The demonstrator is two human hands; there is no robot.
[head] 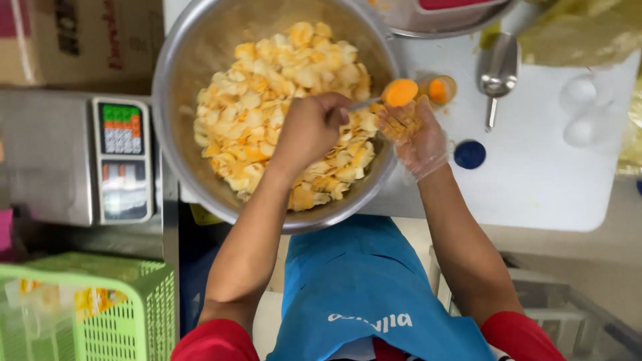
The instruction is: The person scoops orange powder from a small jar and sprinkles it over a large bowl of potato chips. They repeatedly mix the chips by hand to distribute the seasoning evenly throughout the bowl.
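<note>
One large steel bowl (pixel 180 120) of yellow chips (pixel 267 100) sits under the left hand (pixel 309 128). One heaped spoon (pixel 399 93) lies between both hands. Beyond the gloved right hand (pixel 416 134): one small jar (pixel 441 89), one blue lid (pixel 469 154), one metal scoop (pixel 497 70).

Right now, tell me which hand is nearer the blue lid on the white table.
The right hand, in a clear glove, is nearer: the blue lid lies just beside it. The left hand grips a spoon over the bowl, farther off.
</note>
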